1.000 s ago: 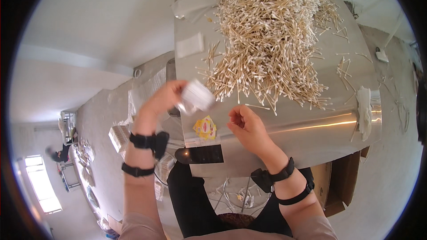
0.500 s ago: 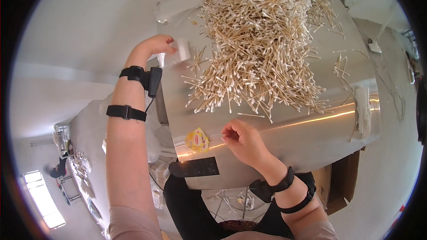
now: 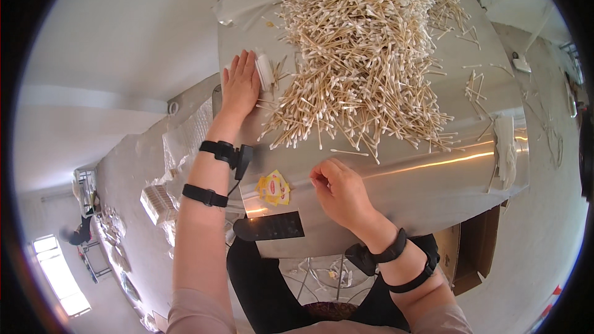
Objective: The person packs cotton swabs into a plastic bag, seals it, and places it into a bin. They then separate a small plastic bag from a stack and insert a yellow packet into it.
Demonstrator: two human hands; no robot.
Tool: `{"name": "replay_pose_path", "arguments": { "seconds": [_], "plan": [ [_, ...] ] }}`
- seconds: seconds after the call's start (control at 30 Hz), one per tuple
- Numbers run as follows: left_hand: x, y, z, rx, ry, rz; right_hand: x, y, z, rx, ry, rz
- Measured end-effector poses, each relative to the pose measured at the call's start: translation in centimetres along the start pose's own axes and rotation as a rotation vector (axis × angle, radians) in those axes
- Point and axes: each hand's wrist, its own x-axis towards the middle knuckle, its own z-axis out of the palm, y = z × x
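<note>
A large heap of cotton swabs with white tips and pale wooden sticks covers the far middle of a shiny metal table. At its left side my left hand lies flat, fingers stretched out, against a small white and clear plastic packet. My right hand rests in front of the heap with its fingers curled and thumb against them; whatever is inside, if anything, is hidden. Left of it lie several small yellow and white printed cards, overlapping each other.
Clear plastic bags lie at the far left of the table. A black flat plate sits at the near left edge. White gloves or cloth lie at the right edge. Below stands an open cardboard box.
My left hand has come off its pinch on the plastic packet and now lies flat beside it, its forearm shifted right. My right hand has barely moved.
</note>
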Motion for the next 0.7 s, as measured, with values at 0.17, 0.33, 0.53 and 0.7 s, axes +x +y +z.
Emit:
{"name": "replay_pose_path", "arguments": {
  "seconds": [0.17, 0.33, 0.53, 0.7],
  "plan": [
    [-0.7, 0.9, -0.5, 0.011, -0.044, -0.029, -0.3, 0.6, 0.1, -0.021, -0.006, -0.057],
    [-0.7, 0.3, -1.0, 0.036, -0.046, -0.029, 0.0, 0.4, -0.2, -0.061, 0.034, -0.104],
    [-4.0, -0.2, -3.9, 0.005, 0.226, -0.120, 0.2, 0.6, -0.7, -0.082, 0.092, -0.095],
    [-13.7, 0.2, -8.8, -0.350, 0.128, -0.066, 0.8, 0.8, -0.8, -0.080, 0.109, -0.069]
  ]
}}
